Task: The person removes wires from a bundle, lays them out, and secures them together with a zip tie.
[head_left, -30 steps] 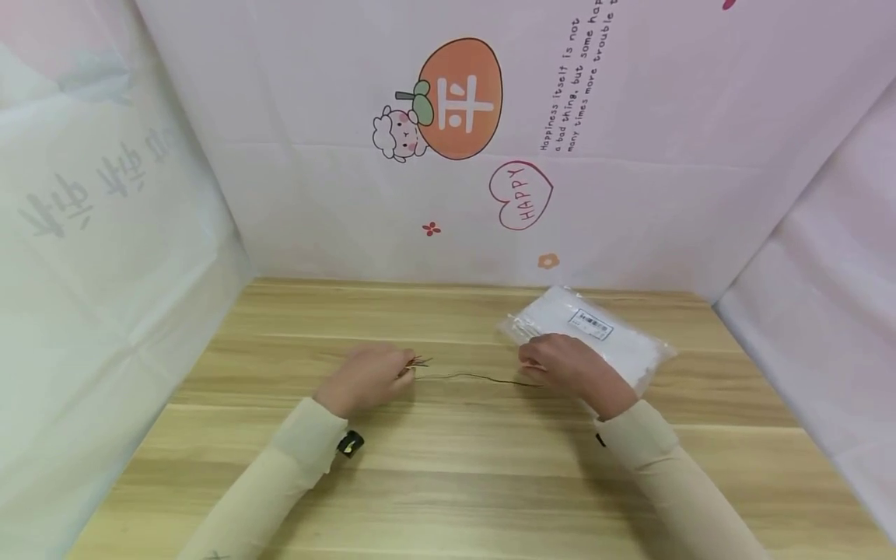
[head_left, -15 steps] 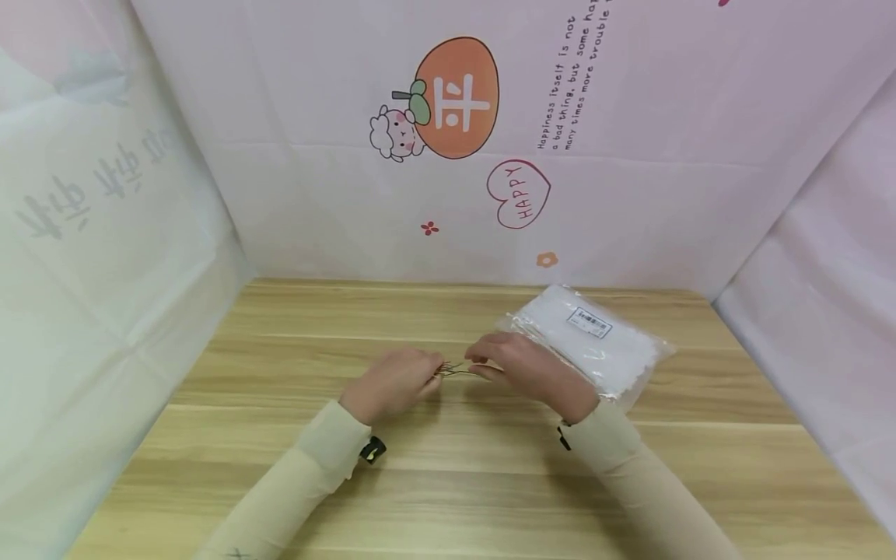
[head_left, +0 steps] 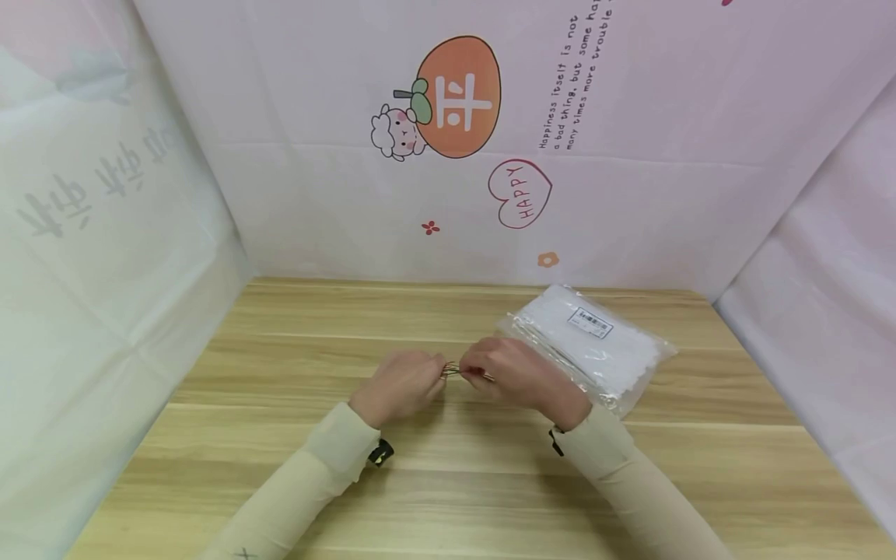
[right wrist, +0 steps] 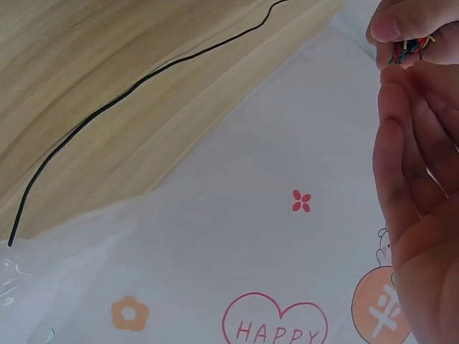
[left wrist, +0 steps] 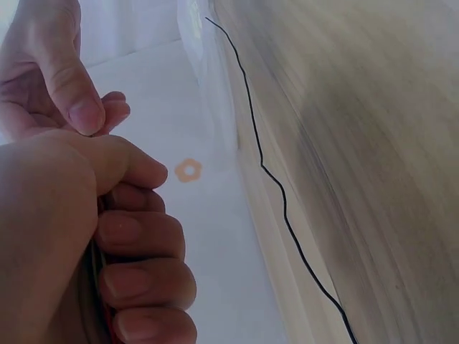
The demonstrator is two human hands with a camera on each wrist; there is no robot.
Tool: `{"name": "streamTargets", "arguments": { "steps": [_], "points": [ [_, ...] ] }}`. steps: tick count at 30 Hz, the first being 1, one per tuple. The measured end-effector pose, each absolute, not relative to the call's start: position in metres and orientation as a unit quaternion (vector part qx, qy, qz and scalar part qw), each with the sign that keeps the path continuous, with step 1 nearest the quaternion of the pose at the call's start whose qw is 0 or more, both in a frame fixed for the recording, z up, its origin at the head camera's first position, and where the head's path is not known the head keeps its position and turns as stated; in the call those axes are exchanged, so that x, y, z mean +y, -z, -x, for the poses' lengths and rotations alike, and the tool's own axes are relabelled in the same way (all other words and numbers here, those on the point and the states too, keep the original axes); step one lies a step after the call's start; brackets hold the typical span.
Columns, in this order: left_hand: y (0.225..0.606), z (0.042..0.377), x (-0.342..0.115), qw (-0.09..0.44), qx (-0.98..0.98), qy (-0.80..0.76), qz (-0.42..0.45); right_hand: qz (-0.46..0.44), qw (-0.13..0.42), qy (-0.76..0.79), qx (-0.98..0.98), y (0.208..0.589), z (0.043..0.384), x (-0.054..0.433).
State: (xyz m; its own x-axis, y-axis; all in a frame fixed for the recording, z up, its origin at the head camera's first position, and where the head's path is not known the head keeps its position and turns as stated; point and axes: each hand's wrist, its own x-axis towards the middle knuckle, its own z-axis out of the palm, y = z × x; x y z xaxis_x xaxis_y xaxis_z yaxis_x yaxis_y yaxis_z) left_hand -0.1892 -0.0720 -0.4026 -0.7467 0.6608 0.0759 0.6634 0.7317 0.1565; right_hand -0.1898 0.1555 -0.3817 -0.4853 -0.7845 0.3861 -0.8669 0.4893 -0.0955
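Observation:
My left hand [head_left: 400, 383] is wrapped around a bundle of thin coloured wires [head_left: 451, 369], whose short ends poke out towards the right hand. Red, green, yellow and dark tips of these wires [right wrist: 412, 47] show in the right wrist view. Thumb and fingertips of my right hand [head_left: 518, 375] meet right at those ends and pinch there; the exact strand between them is hidden. A long, slightly kinked black wire [left wrist: 285, 204] stretches across the left wrist view. The right wrist view also has this black wire [right wrist: 129, 89]. Whether it touches the table cannot be told.
Behind the right hand, a clear plastic bag [head_left: 588, 342] with white contents and a barcode label lies on the wooden table [head_left: 448, 498]. Printed white cloth [head_left: 336, 210] walls the table at the back and both sides. Dark wrist cameras sit at both cuffs.
My right hand has come left, from far out along a stretched wire to the bundle's ends. The left hand has shifted a little right with the bundle. The right fingers have closed from a looser pose.

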Motion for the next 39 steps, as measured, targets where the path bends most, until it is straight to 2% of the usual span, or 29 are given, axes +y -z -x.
{"name": "streamTargets", "arguments": {
  "steps": [11,15,19,24,30,34,39],
  "points": [
    [0.405,0.19,-0.062,-0.004,-0.931,0.1,0.35,-0.496,0.229,-0.087,-0.833,0.388,0.188,0.146],
    [0.403,0.191,-0.07,-0.023,-0.935,0.101,0.338,-0.479,0.223,-0.096,-0.844,0.387,0.192,0.156],
    [0.402,0.193,-0.084,-0.055,-0.943,0.103,0.311,-0.444,0.185,-0.113,-0.869,0.385,0.196,0.175],
    [0.405,0.195,-0.09,-0.06,-0.947,0.083,0.305,-0.452,0.146,-0.134,-0.869,0.383,0.192,0.18],
    [0.406,0.196,-0.094,-0.065,-0.947,0.098,0.299,-0.47,0.173,-0.132,-0.856,0.383,0.189,0.178],
    [0.406,0.199,-0.107,-0.061,-0.944,0.117,0.302,-0.427,0.206,-0.103,-0.874,0.381,0.191,0.188],
    [0.406,0.2,-0.124,-0.06,-0.936,0.127,0.323,-0.392,0.18,-0.081,-0.898,0.384,0.195,0.202]
  ]
}}
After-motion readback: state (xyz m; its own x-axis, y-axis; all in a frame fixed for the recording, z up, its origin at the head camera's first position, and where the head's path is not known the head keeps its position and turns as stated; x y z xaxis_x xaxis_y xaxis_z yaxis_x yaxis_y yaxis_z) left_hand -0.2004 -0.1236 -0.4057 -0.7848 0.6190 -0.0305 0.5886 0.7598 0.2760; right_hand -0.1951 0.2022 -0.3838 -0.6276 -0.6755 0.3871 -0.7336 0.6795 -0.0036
